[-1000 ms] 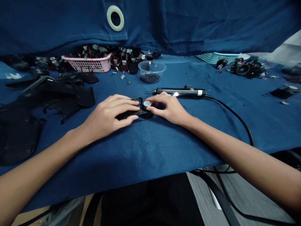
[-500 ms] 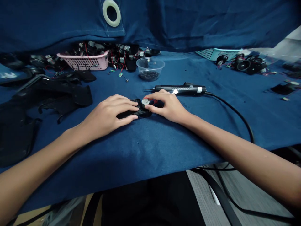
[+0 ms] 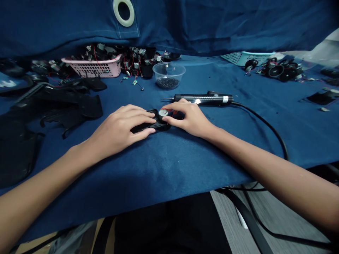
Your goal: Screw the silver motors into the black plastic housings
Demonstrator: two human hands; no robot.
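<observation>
A small black plastic housing (image 3: 159, 126) lies on the blue cloth in front of me. My left hand (image 3: 124, 123) grips its left part, fingers over the top and thumb along the near side. At the housing's right end, my right hand (image 3: 189, 118) pinches a small round motor (image 3: 163, 113) with a pale top between thumb and index finger. Red wires (image 3: 172, 112) run from the motor under my right hand, and part of them is hidden. Just beyond that hand lies a black electric screwdriver (image 3: 202, 99), its bit pointing left.
Behind stands a clear plastic cup (image 3: 168, 76) with small dark screws. Pink (image 3: 97, 67) and turquoise (image 3: 239, 59) baskets stand at the back, with wired parts around them. Black plastic pieces (image 3: 60, 106) cover the left side. The screwdriver's cable (image 3: 267, 123) curves down at right.
The view has shifted very slightly. Both hands keep their places on the housing and the motor, with no other visible change.
</observation>
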